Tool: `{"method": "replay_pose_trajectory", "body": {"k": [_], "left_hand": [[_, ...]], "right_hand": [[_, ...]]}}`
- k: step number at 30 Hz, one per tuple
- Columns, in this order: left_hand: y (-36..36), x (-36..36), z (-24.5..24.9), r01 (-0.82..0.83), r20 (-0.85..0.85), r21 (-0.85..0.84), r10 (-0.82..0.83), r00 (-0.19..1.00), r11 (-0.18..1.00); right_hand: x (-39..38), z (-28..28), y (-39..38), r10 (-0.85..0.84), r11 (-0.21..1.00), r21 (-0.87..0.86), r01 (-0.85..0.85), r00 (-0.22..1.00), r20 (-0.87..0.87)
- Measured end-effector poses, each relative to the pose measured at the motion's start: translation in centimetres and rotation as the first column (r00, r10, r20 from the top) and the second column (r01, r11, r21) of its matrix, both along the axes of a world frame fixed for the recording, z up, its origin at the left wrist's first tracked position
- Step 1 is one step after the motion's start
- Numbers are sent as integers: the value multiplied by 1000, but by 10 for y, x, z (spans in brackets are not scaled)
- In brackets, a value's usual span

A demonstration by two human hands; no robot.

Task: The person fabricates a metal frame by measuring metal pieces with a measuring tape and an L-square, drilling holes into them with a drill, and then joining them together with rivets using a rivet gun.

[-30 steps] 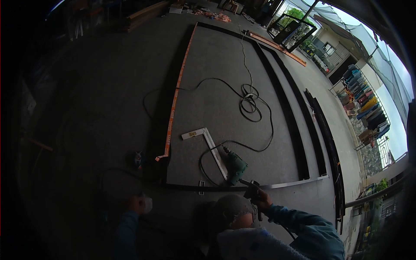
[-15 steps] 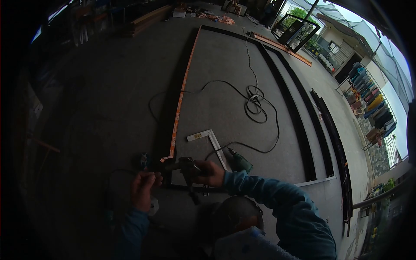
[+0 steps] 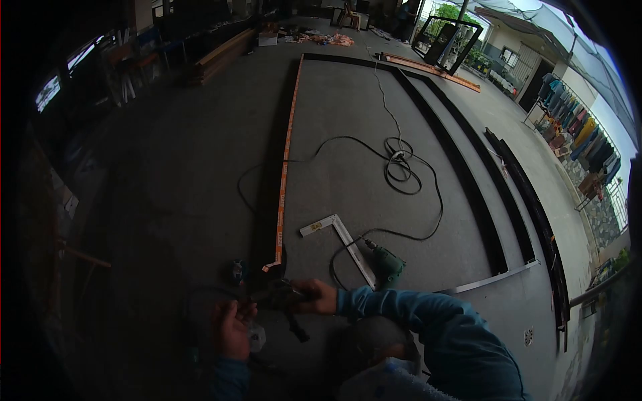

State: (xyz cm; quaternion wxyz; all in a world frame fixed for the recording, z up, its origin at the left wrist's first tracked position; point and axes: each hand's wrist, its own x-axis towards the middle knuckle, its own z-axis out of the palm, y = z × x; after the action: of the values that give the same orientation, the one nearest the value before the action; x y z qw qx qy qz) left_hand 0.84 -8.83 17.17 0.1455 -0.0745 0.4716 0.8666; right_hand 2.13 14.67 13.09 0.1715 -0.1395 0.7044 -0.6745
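- The right hand [image 3: 317,297] grips a dark tool [image 3: 275,295], held above the near end of the frame [image 3: 473,190].
- The left hand [image 3: 234,331] is near the tool's other end, fingers bent; whether they pinch anything, I cannot tell.
- The frame lies on the floor, its long bars meeting the far bar [image 3: 348,61]; whether they are fastened is unclear. Orange wrap [image 3: 286,174] runs along its left bar.
- The near corners are partly hidden, so what is finished there cannot be told.
- Inside lie a square [image 3: 351,250], a green drill [image 3: 389,266] and a cord [image 3: 436,227].
- A far box [image 3: 267,39] has unreadable contents.
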Motion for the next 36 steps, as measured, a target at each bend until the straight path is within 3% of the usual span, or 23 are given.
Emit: {"method": "replay_pose_trajectory", "body": {"k": [16,19,36], "left_hand": [[0,-2,-11,-68,-1,-1,68,998,998],[-1,-4,-10,-72,-23,-24,72,997,997],[-8,-6,-13,-6,-9,-63,5,1000,998]], "right_hand": [[-5,-10,-2,40,999,30,-40,999,-11],[-6,-11,-2,20,999,48,-16,997,-80],[-6,-2,-6,18,1000,14,-17,999,-44]]}}
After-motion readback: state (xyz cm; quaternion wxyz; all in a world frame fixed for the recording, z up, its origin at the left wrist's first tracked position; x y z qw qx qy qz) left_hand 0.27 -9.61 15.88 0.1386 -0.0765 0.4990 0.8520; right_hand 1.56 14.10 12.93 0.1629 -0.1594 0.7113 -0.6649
